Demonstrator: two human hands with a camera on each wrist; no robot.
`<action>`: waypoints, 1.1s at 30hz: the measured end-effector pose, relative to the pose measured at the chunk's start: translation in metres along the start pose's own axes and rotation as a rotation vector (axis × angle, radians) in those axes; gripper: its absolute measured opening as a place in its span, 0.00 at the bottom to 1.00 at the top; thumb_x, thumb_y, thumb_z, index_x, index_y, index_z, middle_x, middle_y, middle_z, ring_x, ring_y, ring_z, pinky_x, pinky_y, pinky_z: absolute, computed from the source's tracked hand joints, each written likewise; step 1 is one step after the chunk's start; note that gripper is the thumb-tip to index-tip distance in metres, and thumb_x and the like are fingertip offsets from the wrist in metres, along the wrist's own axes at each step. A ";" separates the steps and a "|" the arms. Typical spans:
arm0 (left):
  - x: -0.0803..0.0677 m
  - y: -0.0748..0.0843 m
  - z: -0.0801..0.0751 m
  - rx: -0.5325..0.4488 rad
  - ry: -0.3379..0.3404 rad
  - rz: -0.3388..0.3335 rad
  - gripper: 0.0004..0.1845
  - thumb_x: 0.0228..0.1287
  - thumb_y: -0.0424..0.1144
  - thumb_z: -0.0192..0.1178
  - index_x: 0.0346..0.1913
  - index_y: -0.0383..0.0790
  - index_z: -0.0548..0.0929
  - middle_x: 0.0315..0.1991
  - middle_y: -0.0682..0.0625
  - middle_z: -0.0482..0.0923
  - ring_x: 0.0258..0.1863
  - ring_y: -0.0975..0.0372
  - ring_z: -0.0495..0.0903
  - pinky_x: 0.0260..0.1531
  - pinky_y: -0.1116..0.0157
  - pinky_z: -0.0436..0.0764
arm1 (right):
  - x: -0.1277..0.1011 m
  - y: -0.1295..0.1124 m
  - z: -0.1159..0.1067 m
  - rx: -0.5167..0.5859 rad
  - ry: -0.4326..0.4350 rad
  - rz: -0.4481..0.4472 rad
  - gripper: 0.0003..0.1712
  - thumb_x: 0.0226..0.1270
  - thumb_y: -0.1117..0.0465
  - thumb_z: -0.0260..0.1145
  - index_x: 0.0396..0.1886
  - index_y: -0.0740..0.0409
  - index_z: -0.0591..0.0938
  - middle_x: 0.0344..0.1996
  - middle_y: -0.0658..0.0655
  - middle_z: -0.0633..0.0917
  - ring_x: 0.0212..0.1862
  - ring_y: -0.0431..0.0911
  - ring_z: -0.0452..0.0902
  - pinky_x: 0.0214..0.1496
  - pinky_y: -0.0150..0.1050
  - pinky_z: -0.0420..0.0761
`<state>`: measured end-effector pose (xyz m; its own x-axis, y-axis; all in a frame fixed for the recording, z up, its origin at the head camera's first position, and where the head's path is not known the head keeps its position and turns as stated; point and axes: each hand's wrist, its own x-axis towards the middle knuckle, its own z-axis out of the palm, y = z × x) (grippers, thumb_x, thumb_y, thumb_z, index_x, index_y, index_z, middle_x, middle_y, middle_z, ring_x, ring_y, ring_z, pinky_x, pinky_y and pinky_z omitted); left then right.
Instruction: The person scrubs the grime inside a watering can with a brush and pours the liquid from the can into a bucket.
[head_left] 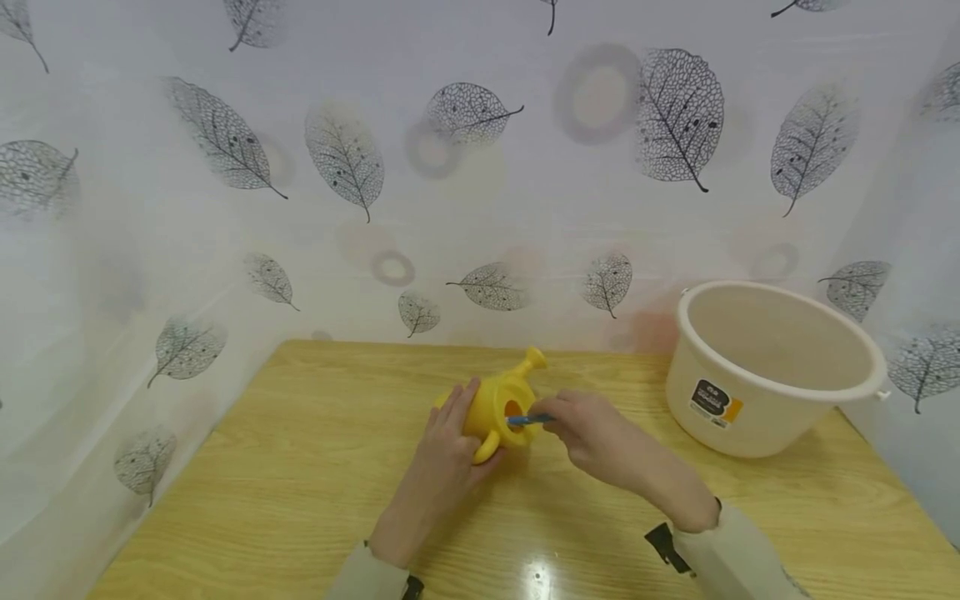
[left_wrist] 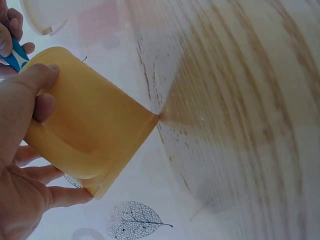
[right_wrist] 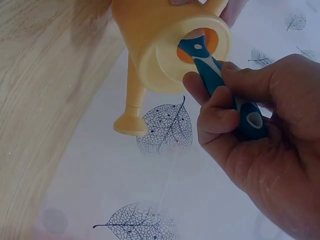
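Blue handle enters yellow, seemingly plastic can.

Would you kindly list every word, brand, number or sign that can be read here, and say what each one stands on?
Label on the pale bucket: light lettering on black, with smaller print below; too small and blurred to read.
Yellow watering can: no lettering shows.
Blue-and-white tool: no lettering shows.
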<state>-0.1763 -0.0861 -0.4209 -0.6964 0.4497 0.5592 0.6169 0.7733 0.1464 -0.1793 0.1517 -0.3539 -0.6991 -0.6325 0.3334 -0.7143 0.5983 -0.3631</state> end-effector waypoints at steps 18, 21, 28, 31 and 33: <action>0.002 -0.006 0.005 -0.004 -0.002 0.050 0.23 0.60 0.48 0.75 0.14 0.37 0.83 0.73 0.33 0.68 0.70 0.36 0.71 0.59 0.32 0.78 | 0.006 -0.003 0.017 0.037 -0.015 0.029 0.09 0.73 0.72 0.60 0.48 0.62 0.82 0.41 0.58 0.88 0.38 0.43 0.83 0.39 0.34 0.86; 0.004 -0.007 0.006 -0.003 -0.014 0.055 0.24 0.61 0.48 0.74 0.14 0.37 0.82 0.74 0.33 0.67 0.71 0.36 0.71 0.59 0.31 0.77 | 0.005 -0.002 0.018 0.039 -0.009 0.056 0.06 0.75 0.70 0.59 0.47 0.62 0.79 0.37 0.57 0.87 0.32 0.39 0.76 0.33 0.31 0.79; 0.007 -0.006 0.006 0.005 -0.027 0.061 0.23 0.62 0.48 0.73 0.14 0.38 0.81 0.74 0.33 0.67 0.71 0.36 0.70 0.59 0.31 0.77 | 0.004 -0.002 0.019 0.018 -0.003 0.094 0.05 0.76 0.69 0.58 0.47 0.61 0.78 0.32 0.54 0.83 0.28 0.36 0.68 0.28 0.28 0.71; 0.007 -0.007 0.005 0.011 -0.032 0.062 0.24 0.62 0.49 0.73 0.14 0.38 0.81 0.74 0.33 0.67 0.71 0.36 0.70 0.59 0.31 0.77 | 0.003 -0.003 0.018 0.020 -0.012 0.111 0.05 0.76 0.69 0.58 0.47 0.61 0.78 0.32 0.53 0.82 0.28 0.36 0.67 0.27 0.28 0.70; 0.007 -0.007 0.006 0.018 -0.033 0.064 0.24 0.62 0.49 0.73 0.15 0.39 0.81 0.74 0.33 0.67 0.71 0.36 0.70 0.59 0.32 0.77 | 0.001 -0.004 0.017 0.010 -0.010 0.120 0.05 0.75 0.69 0.59 0.46 0.60 0.78 0.32 0.53 0.82 0.28 0.36 0.67 0.27 0.28 0.70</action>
<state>-0.1875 -0.0861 -0.4227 -0.6678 0.5124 0.5399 0.6540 0.7503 0.0967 -0.1771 0.1401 -0.3668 -0.7794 -0.5612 0.2785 -0.6250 0.6653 -0.4083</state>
